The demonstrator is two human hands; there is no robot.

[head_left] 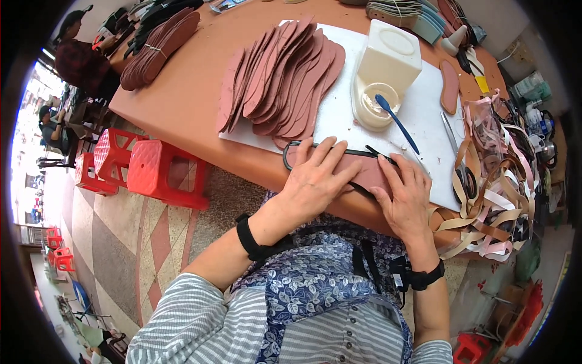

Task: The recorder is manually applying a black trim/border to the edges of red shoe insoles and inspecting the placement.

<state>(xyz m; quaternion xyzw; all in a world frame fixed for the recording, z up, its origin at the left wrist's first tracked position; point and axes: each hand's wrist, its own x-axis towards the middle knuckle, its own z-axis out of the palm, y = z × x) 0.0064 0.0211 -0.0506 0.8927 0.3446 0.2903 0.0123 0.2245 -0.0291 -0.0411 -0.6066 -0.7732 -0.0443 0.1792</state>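
Note:
A reddish-brown shoe insole (368, 174) lies at the near edge of the table, with a narrow black strip (297, 144) running along its rim. My left hand (319, 177) rests flat across its left part, fingers spread over insole and strip. At the right end, my right hand (405, 191) presses on the insole, its fingertips by the strip's loose end and its thumb apart from them. Both palms hide parts of the insole. Just beyond my hands stands a cream plastic glue container (388, 53) with a round cup, where a blue-handled brush (397, 124) leans.
Stacked insoles (282, 82) cover the left of a white board (421, 85). Scissors (464, 173) and a heap of ribbon strips (500, 200) lie at right. A single insole (449, 87) and tied bundles (160, 51) sit farther off. Red stools (160, 173) stand left.

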